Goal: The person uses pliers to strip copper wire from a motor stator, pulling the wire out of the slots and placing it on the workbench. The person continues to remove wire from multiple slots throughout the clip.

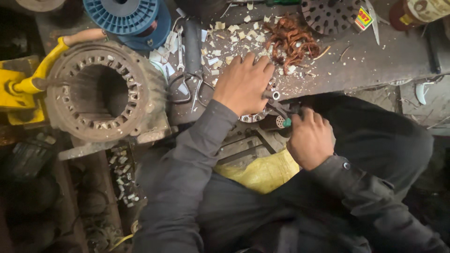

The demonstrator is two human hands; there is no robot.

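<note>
Copper wire [291, 41], reddish and tangled, is seen lying in a loose heap on the bench just beyond the fingertips of the left hand [243, 84], with pale scraps of insulation paper [229, 33] scattered around it. From this it can be judged that a good part of the stripping has already been done, though how much is left cannot be read from the view.

The left hand is pressed palm down at the bench edge, its fingers curled over a small toothed metal part [255, 116], of which only the rim is shown beneath the palm. The right hand [309, 138] is closed in a fist around a dark tool with a green-tipped handle [282, 122], and the tool's end is directed at the small part, just under the left thumb. Whether the tool is touching the part cannot be told.

Well to the left of the left-hand fingers a large rusty stator housing [101, 91] is stood, its slots seemingly emptied of winding. A blue wire spool [129, 18] is set beyond it, and a spanner [180, 47] and scissors [187, 89] are laid just beside the left-hand knuckles. A yellow bag [262, 171] is kept below the right-hand fingers.
</note>
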